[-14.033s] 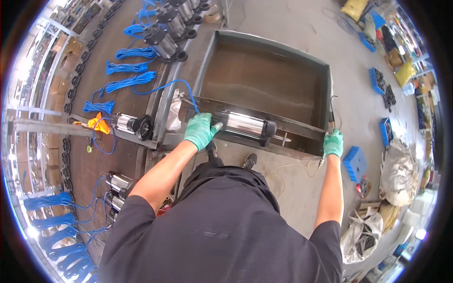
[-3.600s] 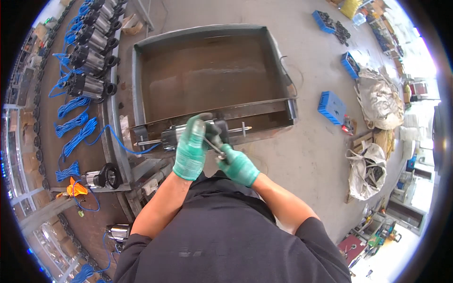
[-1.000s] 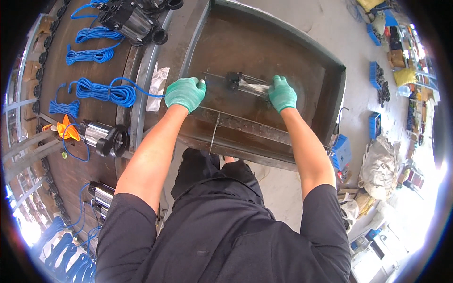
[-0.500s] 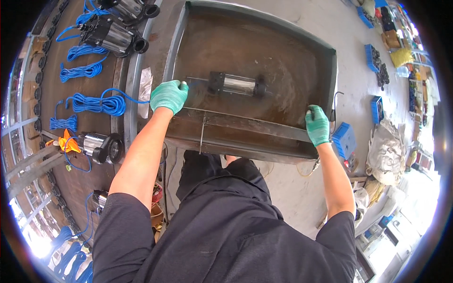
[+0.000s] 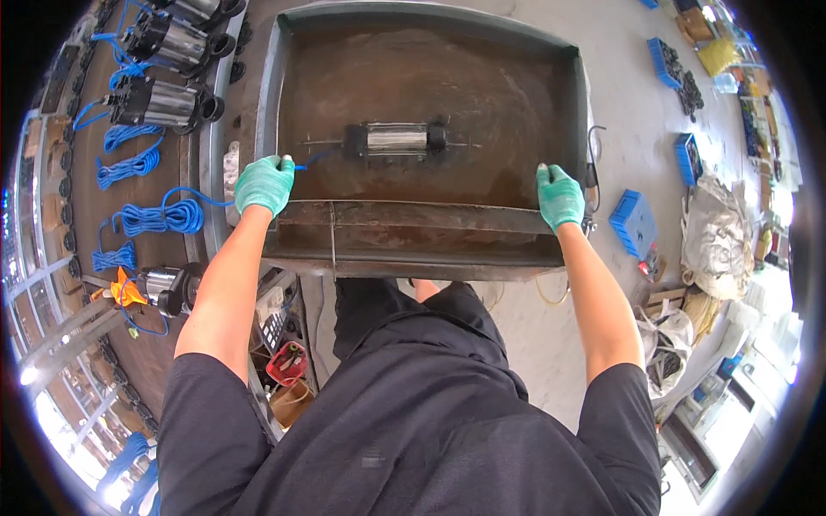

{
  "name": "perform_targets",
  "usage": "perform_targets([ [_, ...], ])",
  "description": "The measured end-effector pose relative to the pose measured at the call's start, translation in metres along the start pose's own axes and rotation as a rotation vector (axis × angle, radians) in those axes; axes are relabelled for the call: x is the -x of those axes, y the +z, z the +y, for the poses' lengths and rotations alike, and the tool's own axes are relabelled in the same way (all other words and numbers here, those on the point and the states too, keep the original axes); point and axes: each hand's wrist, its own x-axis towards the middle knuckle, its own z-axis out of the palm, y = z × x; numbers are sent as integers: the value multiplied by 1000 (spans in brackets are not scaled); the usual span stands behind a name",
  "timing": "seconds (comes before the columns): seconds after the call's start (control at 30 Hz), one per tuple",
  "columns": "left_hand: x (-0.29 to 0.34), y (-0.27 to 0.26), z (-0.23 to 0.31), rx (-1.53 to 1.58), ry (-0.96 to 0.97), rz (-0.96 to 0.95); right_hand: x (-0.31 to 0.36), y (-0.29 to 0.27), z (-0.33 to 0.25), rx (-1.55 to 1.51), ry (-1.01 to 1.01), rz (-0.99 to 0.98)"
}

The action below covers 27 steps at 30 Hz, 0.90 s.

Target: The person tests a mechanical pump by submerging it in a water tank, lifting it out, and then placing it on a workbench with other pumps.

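A rectangular metal water tank [image 5: 428, 208] lies before me, its floor brown and rusty under what looks like shallow water. Inside, a pump with a shiny steel barrel [image 5: 397, 139] and black ends rests on its side. My left hand [image 5: 265, 185], in a green glove, is closed over the tank's left rim. A blue cable [image 5: 217, 201] runs beneath that hand and comes out inside the tank toward the pump. Across from it, my right hand [image 5: 560, 197], also green-gloved, is wrapped over the right rim, thumb up. The fingertips of both hands are hidden.
On the left, a brown bench carries several steel-and-black pumps [image 5: 163, 103] and coiled blue cables [image 5: 161, 218]. An orange cloth [image 5: 126, 288] lies beside another pump. Blue crates [image 5: 634, 225] and a pale sack [image 5: 721, 236] stand on the floor at right. A red container [image 5: 287, 364] sits below the bench.
My view has shifted, so the tank sits further left and more level. The pump appears turned slightly and lower in the tank. Both hands remain on the rims.
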Motion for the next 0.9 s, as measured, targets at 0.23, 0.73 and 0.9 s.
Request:
perform_targets([
  [0.23,-1,0,3,-15,-17,-5,0,-2,2,7,19,-46],
  [0.73,1,-3,6,-40,-9,-6,-2,-4,0,30,45,-83],
  [0.9,1,-2,8,-26,-18,-12,-3,-2,2,26,46,-87],
])
